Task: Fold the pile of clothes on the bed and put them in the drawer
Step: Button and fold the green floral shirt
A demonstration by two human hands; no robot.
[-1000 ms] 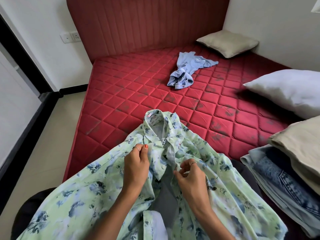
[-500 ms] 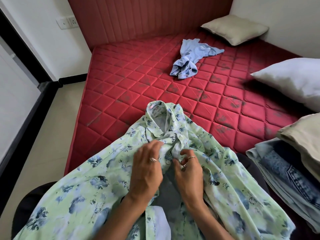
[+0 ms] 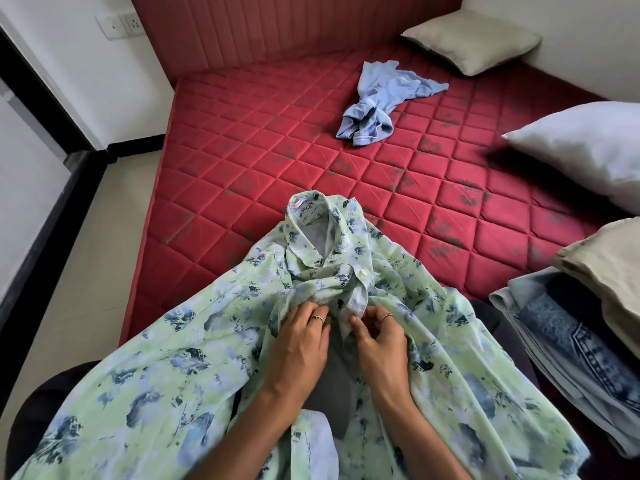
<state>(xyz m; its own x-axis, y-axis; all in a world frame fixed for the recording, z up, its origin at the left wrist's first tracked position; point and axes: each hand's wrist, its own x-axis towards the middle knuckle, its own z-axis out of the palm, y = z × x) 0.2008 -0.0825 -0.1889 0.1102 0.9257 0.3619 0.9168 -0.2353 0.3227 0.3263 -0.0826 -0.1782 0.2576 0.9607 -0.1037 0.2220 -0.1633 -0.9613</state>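
A light green floral shirt (image 3: 194,358) lies spread over the near edge of the red quilted mattress (image 3: 263,157), collar pointing away from me. My left hand (image 3: 301,344) pinches the left front edge just below the collar. My right hand (image 3: 379,337) pinches the white button placket opposite it. The two front edges meet between my fingers, and one white button shows above them. A crumpled light blue garment (image 3: 377,105) lies farther back on the mattress.
Folded denim (image 3: 568,351) is stacked at the right, under a beige folded piece (image 3: 613,271). A white pillow (image 3: 588,147) and a beige pillow (image 3: 474,39) lie along the right wall. Tiled floor (image 3: 86,258) runs along the bed's left side.
My hands have come closer together and drawn the shirt's two front edges shut below the collar. The camera has tilted slightly downward.
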